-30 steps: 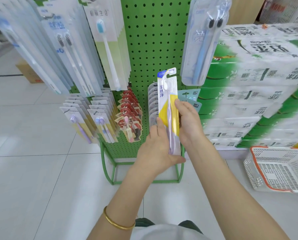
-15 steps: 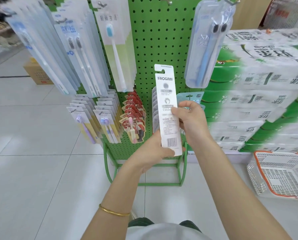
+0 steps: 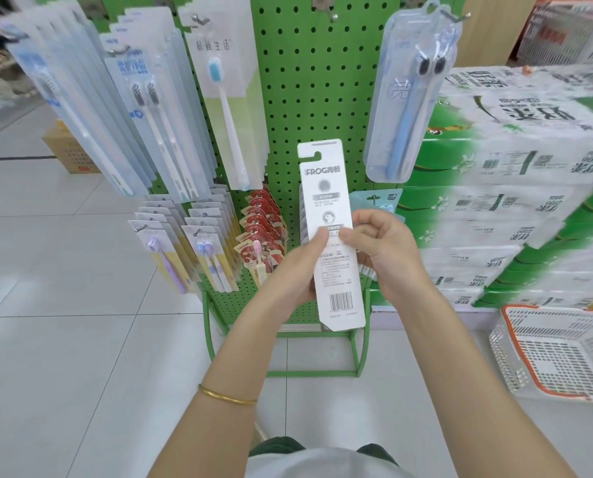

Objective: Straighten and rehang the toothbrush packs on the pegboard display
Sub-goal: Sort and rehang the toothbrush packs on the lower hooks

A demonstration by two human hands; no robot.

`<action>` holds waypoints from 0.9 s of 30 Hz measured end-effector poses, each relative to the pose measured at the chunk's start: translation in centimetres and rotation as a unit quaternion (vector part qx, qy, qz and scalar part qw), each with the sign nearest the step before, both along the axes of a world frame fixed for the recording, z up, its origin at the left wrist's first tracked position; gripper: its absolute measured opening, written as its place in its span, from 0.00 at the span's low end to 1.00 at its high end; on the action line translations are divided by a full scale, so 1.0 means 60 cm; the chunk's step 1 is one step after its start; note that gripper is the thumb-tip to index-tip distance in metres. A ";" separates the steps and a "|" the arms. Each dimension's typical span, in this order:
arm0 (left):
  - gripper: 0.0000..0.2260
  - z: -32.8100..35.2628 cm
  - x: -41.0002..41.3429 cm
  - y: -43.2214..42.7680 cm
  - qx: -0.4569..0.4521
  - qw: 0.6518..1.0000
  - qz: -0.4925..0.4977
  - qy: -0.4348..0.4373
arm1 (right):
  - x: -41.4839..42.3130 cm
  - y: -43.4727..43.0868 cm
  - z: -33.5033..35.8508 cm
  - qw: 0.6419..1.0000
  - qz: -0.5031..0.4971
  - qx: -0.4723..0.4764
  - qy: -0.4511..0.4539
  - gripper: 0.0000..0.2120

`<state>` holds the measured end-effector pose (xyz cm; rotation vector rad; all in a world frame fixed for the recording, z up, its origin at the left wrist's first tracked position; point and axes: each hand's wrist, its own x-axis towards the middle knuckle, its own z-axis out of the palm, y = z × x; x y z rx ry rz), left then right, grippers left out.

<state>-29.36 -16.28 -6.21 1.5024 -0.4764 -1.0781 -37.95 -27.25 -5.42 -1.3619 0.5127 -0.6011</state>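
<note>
At frame centre, a toothbrush pack (image 3: pixel 336 270) is pinched upright, printed back showing, between thumb and fingers of the left hand (image 3: pixel 295 267) and right hand (image 3: pixel 384 250). It should be turned face-out, its hanger slot kept level, then hung squarely on the pegboard (image 3: pixel 315 98).

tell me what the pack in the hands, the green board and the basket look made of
Pack: matte white card, seemingly; flat printed back with barcode and punched hang slot. Green board: likely painted sheet metal; even punched holes, smooth coat. Basket: moulded plastic, white lattice with orange rim, slightly glossy.
</note>
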 end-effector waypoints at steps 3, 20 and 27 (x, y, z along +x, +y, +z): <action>0.19 0.028 0.020 -0.016 -0.019 0.998 0.031 -0.043 | -0.004 -0.002 -0.004 1.000 0.023 -0.004 0.002 0.05; 0.12 0.089 0.058 -0.078 -0.065 0.979 0.159 -0.107 | -0.014 -0.042 0.000 0.993 0.119 -0.004 0.015 0.05; 0.13 0.114 0.055 -0.101 -0.114 0.975 0.184 -0.050 | -0.009 -0.058 -0.003 0.975 0.191 0.112 -0.015 0.11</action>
